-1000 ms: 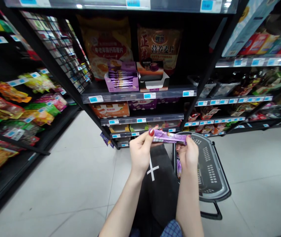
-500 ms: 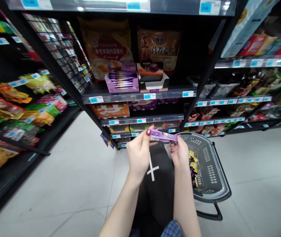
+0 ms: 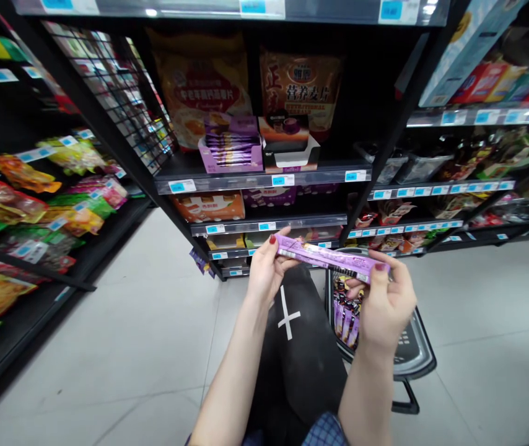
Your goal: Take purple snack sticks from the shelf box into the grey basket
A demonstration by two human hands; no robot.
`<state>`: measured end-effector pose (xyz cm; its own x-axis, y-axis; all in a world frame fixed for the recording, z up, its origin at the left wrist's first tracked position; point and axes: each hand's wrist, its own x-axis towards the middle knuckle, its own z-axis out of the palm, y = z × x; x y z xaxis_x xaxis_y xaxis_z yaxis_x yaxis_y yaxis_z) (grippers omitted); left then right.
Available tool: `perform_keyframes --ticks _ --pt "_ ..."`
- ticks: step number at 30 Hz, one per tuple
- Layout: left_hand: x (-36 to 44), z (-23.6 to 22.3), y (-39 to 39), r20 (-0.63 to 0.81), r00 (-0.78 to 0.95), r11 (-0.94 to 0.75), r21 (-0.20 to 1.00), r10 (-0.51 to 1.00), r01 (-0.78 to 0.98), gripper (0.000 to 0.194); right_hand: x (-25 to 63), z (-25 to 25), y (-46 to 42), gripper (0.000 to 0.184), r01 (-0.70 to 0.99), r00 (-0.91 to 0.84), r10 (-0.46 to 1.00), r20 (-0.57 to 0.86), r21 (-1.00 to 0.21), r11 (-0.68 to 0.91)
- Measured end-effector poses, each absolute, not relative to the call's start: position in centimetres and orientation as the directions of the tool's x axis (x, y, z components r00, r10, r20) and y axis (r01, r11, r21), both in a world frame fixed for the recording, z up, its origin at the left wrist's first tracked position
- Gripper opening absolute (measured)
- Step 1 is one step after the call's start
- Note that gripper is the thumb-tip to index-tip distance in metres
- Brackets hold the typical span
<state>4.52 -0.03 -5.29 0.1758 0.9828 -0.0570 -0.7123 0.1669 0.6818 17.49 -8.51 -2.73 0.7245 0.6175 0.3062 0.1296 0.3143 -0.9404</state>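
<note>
Between my two hands a long purple stick sachet [image 3: 327,257] is held stretched out, tilted slightly down to the right; it may be more than one sachet lying together. My left hand [image 3: 267,263] pinches its left end between thumb and fingers. At the other end, my right hand [image 3: 385,297] grips it, thumb on top. Below my right hand is a grey shopping basket [image 3: 425,347], partly hidden by the hand and forearm. In it lie several purple stick sachets [image 3: 345,325] and small yellow and dark packets. A purple display box [image 3: 231,162] of similar sachets stands on the shelf ahead.
Beside the purple box stands an open black and white display box [image 3: 291,158]. Large cereal bags [image 3: 299,87] are behind them. An orange multipack [image 3: 209,206] sits one shelf lower. Snack bags fill the left rack [image 3: 74,285]. My black-clad knee [image 3: 308,347] is below my hands.
My right hand has moved right and toward me, and the purple sachet now shows at greater length between my hands. More of the basket's purple sachets have come into view.
</note>
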Motion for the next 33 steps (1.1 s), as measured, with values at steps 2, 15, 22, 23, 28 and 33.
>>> perform_keyframes --ticks 2,15,22,23,28,33 --pt "4.0 -5.0 -0.1 0.017 0.177 0.106 0.744 0.984 -0.660 0.045 18.2 -3.0 -8.0 0.027 -0.002 0.659 0.711 0.247 -0.944 0.329" --pt "2.3 -5.4 0.3 0.139 0.276 0.026 0.853 0.951 -0.522 0.031 20.7 -3.7 -8.8 0.039 -0.110 0.391 0.889 0.238 -0.947 0.302" --pt "2.4 -5.1 0.2 0.110 0.196 0.010 0.849 0.974 -0.528 0.031 21.0 -4.2 -8.8 0.013 0.049 0.388 0.875 0.291 -0.954 0.295" --pt "2.4 -5.1 0.1 0.109 0.190 0.008 0.851 0.976 -0.525 0.031 21.0 -4.2 -8.8 0.013 0.077 0.399 0.863 0.310 -0.949 0.306" --pt "3.0 -4.9 -0.4 0.115 0.176 -0.011 0.863 0.978 -0.505 0.030 21.0 -4.4 -8.8 0.016 0.150 0.511 0.785 0.350 -0.936 0.319" --pt "3.6 -4.8 -0.6 0.082 0.167 0.016 0.857 0.983 -0.515 0.032 20.9 -4.7 -8.4 0.017 0.103 0.584 0.750 0.311 -0.945 0.311"
